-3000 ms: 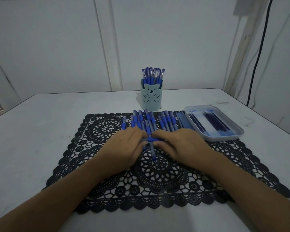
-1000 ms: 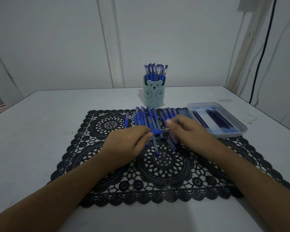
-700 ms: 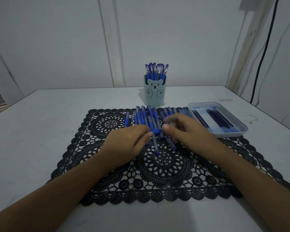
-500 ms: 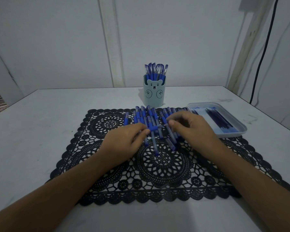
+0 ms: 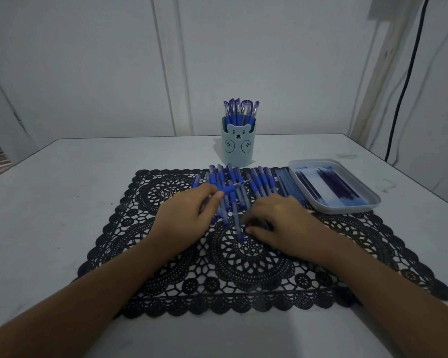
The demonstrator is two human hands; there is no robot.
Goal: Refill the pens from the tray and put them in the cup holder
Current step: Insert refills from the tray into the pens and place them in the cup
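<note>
Blue-gripped plastic pen (image 5: 229,189) is lying crosswise above the black lace mat (image 5: 243,270), tip pointing right, pinched by the left hand (image 5: 189,210); the right hand (image 5: 282,223) is resting nearer, fingers curled, hold unclear.

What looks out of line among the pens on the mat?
One stray pen juts out of the row toward the person. The left hand pinches a crosswise pen over the row.
</note>
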